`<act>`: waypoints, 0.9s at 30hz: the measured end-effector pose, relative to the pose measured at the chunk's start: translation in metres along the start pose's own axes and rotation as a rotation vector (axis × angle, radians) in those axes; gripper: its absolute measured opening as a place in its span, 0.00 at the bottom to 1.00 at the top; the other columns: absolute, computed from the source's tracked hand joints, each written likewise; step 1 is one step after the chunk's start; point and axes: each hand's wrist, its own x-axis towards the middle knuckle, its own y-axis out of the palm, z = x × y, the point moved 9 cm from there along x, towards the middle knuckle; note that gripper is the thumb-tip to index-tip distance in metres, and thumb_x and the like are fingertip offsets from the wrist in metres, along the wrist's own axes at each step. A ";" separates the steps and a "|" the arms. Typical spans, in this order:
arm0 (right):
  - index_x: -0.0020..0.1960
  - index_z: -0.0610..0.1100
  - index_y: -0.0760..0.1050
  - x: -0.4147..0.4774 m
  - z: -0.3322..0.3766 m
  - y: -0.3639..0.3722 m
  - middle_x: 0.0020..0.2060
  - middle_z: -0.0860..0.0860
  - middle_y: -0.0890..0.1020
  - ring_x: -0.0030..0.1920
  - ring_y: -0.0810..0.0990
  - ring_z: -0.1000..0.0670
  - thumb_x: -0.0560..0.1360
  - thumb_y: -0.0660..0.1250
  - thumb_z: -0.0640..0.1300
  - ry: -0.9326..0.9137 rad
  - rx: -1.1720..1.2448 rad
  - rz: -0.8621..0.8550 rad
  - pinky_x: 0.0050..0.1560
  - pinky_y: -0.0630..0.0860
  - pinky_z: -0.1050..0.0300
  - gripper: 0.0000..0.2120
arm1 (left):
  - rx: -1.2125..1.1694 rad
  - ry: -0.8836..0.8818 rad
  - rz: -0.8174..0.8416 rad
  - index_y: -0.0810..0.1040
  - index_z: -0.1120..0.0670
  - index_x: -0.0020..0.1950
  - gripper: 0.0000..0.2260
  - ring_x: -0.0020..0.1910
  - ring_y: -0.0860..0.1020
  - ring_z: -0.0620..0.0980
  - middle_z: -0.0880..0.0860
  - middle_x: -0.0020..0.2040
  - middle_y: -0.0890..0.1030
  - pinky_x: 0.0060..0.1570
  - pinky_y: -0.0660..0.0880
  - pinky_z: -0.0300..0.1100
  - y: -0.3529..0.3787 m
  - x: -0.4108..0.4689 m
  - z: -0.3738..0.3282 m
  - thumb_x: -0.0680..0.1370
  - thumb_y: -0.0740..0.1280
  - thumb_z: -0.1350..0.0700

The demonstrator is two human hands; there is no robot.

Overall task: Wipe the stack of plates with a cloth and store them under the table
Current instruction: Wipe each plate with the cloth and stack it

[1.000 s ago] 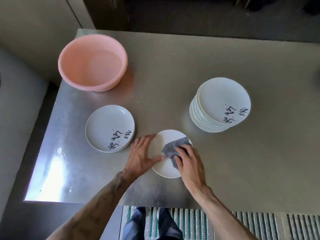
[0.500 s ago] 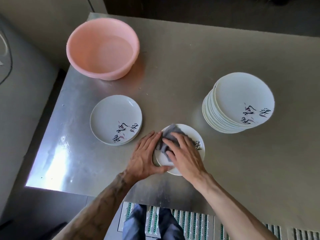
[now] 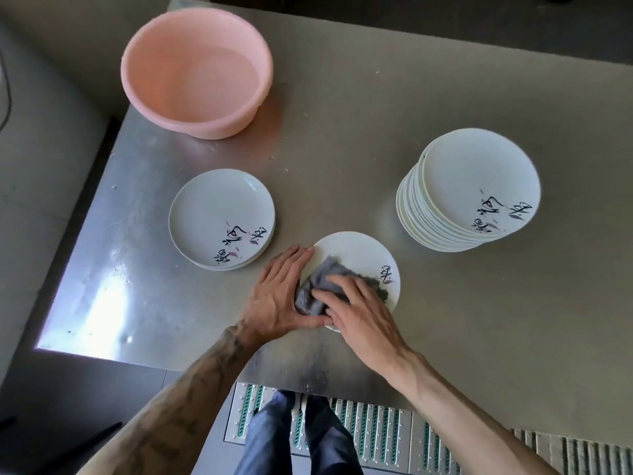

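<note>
A white plate (image 3: 363, 255) with black calligraphy lies flat on the steel table (image 3: 342, 138), near its front edge. A grey cloth (image 3: 320, 279) is bunched on the plate's left half. My right hand (image 3: 359, 303) presses the cloth down with fingers spread over it. My left hand (image 3: 277, 289) lies flat against the plate's left rim, thumb along the near edge. A tall stack of matching plates (image 3: 469, 190) stands to the right. A low pile of the same plates (image 3: 219, 217) sits to the left.
A pink plastic basin (image 3: 197, 70) holding water stands at the table's back left. The table's left edge drops to a grey floor. Below the front edge are a slatted floor grate (image 3: 376, 437) and my legs in dark trousers (image 3: 298, 440).
The cloth and my right hand have slid from the plate's right side to its left side. My left hand stays at the left rim. The camera has come closer.
</note>
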 end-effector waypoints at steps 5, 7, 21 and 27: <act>0.72 0.53 0.74 0.005 -0.013 -0.006 0.71 0.49 0.71 0.68 0.72 0.45 0.79 0.67 0.50 0.034 -0.026 0.024 0.71 0.70 0.49 0.21 | 0.018 0.032 0.005 0.62 0.54 0.82 0.55 0.82 0.56 0.47 0.48 0.82 0.61 0.80 0.56 0.51 0.001 0.001 -0.003 0.65 0.70 0.22; 0.74 0.53 0.72 0.026 -0.022 -0.012 0.74 0.48 0.69 0.71 0.70 0.45 0.80 0.67 0.51 0.097 -0.039 0.030 0.74 0.65 0.50 0.23 | 0.018 0.023 -0.017 0.62 0.53 0.82 0.55 0.82 0.57 0.47 0.48 0.82 0.63 0.80 0.55 0.49 -0.002 0.002 -0.002 0.66 0.70 0.22; 0.73 0.54 0.73 0.007 -0.042 -0.023 0.72 0.50 0.70 0.70 0.70 0.45 0.78 0.69 0.54 0.370 -0.075 -0.027 0.68 0.70 0.51 0.25 | 0.022 0.050 -0.020 0.62 0.55 0.82 0.55 0.82 0.58 0.49 0.50 0.81 0.63 0.81 0.51 0.47 -0.001 -0.002 -0.001 0.66 0.68 0.21; 0.71 0.54 0.74 0.016 0.001 -0.001 0.70 0.53 0.70 0.65 0.70 0.48 0.77 0.69 0.53 0.152 0.007 0.056 0.66 0.70 0.51 0.22 | 0.002 0.084 -0.090 0.66 0.57 0.80 0.52 0.80 0.62 0.50 0.51 0.79 0.68 0.79 0.59 0.52 -0.001 -0.003 -0.002 0.67 0.69 0.23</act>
